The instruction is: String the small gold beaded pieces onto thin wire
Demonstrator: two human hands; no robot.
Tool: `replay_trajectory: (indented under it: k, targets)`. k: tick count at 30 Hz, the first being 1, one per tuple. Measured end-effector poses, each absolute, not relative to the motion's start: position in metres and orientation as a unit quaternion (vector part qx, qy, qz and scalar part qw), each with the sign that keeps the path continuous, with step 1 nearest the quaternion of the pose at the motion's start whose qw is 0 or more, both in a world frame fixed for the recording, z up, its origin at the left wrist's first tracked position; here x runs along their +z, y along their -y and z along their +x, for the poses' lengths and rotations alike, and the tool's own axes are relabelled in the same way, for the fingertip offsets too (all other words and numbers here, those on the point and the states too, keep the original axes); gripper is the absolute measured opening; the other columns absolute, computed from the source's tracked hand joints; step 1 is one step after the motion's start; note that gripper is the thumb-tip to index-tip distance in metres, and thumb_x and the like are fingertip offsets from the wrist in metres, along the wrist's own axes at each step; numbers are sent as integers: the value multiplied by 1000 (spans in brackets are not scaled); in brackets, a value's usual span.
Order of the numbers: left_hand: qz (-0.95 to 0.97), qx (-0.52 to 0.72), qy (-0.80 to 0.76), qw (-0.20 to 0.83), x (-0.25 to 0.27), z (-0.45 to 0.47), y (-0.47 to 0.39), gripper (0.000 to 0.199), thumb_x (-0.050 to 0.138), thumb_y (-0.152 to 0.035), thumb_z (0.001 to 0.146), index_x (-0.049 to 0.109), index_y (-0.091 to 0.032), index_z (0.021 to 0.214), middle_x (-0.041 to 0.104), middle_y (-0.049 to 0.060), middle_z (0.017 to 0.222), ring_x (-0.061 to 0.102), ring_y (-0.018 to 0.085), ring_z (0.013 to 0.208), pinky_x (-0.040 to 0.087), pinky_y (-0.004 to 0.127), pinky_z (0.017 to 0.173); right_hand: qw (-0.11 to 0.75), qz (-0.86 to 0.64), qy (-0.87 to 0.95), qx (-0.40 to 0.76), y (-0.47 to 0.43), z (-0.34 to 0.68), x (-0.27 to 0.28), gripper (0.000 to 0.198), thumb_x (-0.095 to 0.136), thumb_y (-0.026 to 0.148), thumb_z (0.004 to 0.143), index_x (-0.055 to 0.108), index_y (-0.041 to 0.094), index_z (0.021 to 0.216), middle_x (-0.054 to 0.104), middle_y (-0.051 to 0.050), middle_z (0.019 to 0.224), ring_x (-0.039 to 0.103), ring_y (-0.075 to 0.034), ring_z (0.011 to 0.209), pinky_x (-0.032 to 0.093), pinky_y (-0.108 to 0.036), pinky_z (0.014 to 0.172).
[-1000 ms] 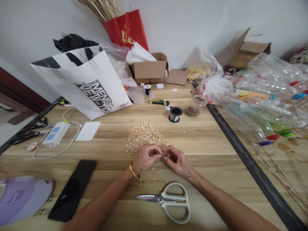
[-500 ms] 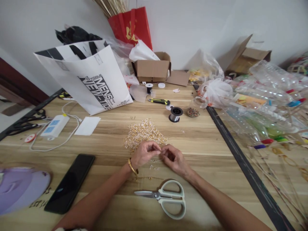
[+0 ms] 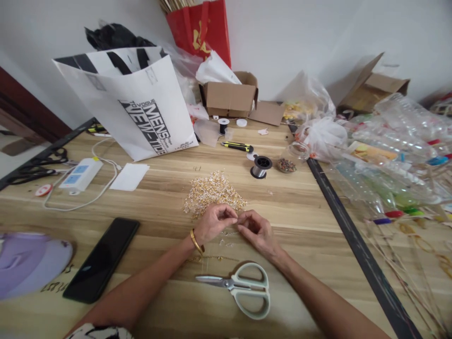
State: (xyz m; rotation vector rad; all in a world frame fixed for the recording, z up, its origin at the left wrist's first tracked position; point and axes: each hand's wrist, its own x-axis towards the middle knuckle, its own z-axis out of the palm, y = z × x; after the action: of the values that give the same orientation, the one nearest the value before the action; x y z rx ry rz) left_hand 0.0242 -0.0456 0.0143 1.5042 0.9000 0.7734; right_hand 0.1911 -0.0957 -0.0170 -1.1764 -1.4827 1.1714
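Note:
My left hand (image 3: 215, 223), with a gold bangle (image 3: 197, 242) at its wrist, is closed in a pinch at the near edge of a pile of small gold and clear beads (image 3: 213, 190). Facing it, fingertips almost touching, my right hand (image 3: 258, 231) is pinched too. Whatever is between the fingers is too small to make out. Under the hands lie a short bit of chain (image 3: 229, 233) and a few clear beads (image 3: 226, 243). A thin gold chain (image 3: 221, 258) stretches across the table nearer to me. Scissors with pale handles (image 3: 243, 286) rest below it, blades pointing left.
A wire spool (image 3: 261, 167), a yellow-black cutter (image 3: 237, 147) and a glass jar of beads (image 3: 292, 158) stand beyond the pile. To the left are a phone (image 3: 102, 259), a power strip (image 3: 81, 175) and a white bag (image 3: 130, 103). Plastic bottles (image 3: 381, 174) crowd the right.
The view has shifted slightly, so the table items sit a little differently. Both hands stay together in front of the pile; the right fingers have straightened a little.

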Motion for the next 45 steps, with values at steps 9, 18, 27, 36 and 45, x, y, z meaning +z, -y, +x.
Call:
replay_trajectory:
  k: [9,18,27,36,45]
  targets:
    - [654,321,-387,565,13,26,47,4,64,-16,69,62,-12,70,62,2,69,57,12,67,46,24,66,430,-494,605,453,94,192,-22,14,59,30,81,59,16,80,49,2,61,40,-10,54,32,-22,48]
    - [675,330,-392,531,11,26,48,4,60,-12,71,61,-12,75,63,3,73,58,13,69,47,24,67,434,-498,609,439,95,193,-20,17,57,33,83,60,17,79,52,0,64,43,-11,54,33,-22,48]
    - [839,251,-364,317,5,27,53,6,61,-12,74,61,-14,69,59,3,70,53,16,74,42,28,73,449,-499,579,463,96,193,-10,22,56,39,84,56,18,80,47,3,58,41,-9,45,33,-21,42]
    - [909,163,-314,221,-1,24,57,5,61,-15,76,66,-16,74,58,4,75,49,20,84,39,31,79,456,-515,558,464,96,191,-12,25,56,42,82,54,17,80,48,3,58,41,-8,45,34,-20,40]
    - [887,196,-340,245,2,28,56,6,62,-19,77,62,-15,73,60,3,74,50,19,80,38,29,75,458,-506,558,472,95,193,-15,25,59,41,81,57,16,84,53,1,63,44,-8,47,36,-20,41]
